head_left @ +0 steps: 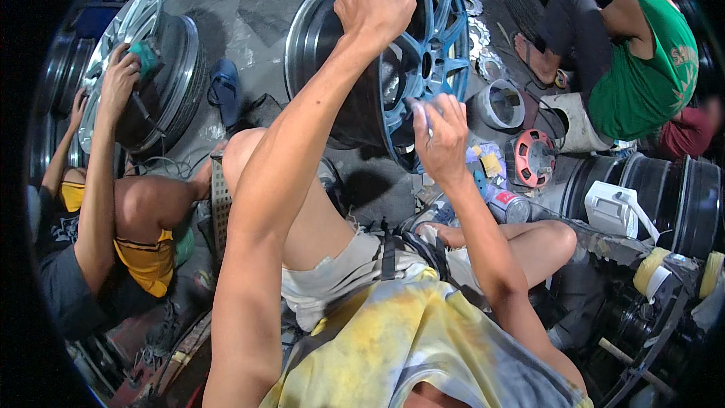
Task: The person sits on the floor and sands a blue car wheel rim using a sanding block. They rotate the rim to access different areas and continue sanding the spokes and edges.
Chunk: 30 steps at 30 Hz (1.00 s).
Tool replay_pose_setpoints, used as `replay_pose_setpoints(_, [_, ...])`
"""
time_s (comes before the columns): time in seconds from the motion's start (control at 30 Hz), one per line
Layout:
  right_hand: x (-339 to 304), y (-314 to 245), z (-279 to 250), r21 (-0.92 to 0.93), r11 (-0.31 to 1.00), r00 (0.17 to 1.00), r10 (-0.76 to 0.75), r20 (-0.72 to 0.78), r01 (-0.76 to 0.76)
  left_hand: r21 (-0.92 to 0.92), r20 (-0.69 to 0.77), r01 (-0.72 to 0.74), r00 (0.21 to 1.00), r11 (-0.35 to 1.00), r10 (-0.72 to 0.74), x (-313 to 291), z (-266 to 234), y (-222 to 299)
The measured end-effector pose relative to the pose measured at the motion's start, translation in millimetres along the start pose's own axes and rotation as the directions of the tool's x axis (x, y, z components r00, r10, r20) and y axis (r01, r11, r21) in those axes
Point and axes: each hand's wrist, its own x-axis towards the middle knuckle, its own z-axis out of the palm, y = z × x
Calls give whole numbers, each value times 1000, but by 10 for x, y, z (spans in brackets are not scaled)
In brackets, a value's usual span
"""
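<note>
A car wheel rim [429, 68] with a blue-coated spoked face and a dark barrel stands on edge before me. The fingers of my left hand [375, 4] curl over the top of it and grip its edge. Against the lower spokes is my right hand [445, 136], its fingers bent and drawn together. Something small and pale seems to show at those fingertips, too blurred to name. Beyond the rim lie several flat silver discs with cut-out edges [479, 34]. A grey bucket [500, 104] stands to the right of the rim.
At left, a co-worker's hand [121, 72] holds a green power tool [147, 59] at a silver wheel [132, 19]. At right sits a person in a green top [642, 68]. Nearby are a red ring-shaped part [533, 157], a tin can [507, 205], a white box [610, 209] and a blue slipper [224, 91].
</note>
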Motion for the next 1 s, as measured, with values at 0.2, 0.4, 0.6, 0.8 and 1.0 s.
replay_pose_setpoints(0.2, [-115, -188, -40, 119, 993, 1000, 0, -3, 0, 0, 4, -33, 999, 999, 33, -17, 9, 36])
replay_pose_setpoints(0.4, [-56, -43, -34, 139, 988, 997, 64, 47, -70, 38, 64, -35, 997, 999, 33, -25, -127, 152])
replay_pose_setpoints(0.6, [170, 479, 153, -48, 998, 996, 43, 82, -39, 23, 59, -77, 995, 997, 76, -60, -106, 106])
replay_pose_setpoints(0.8, [110, 417, 84, -11, 1000, 992, -7, 123, 8, 5, 76, -103, 992, 995, 102, -12, -117, 118])
replay_pose_setpoints(1.0, [100, 559, -92, 52, 996, 966, 62, 252, -78, -53, 120, -127, 984, 990, 133, -85, -51, 142])
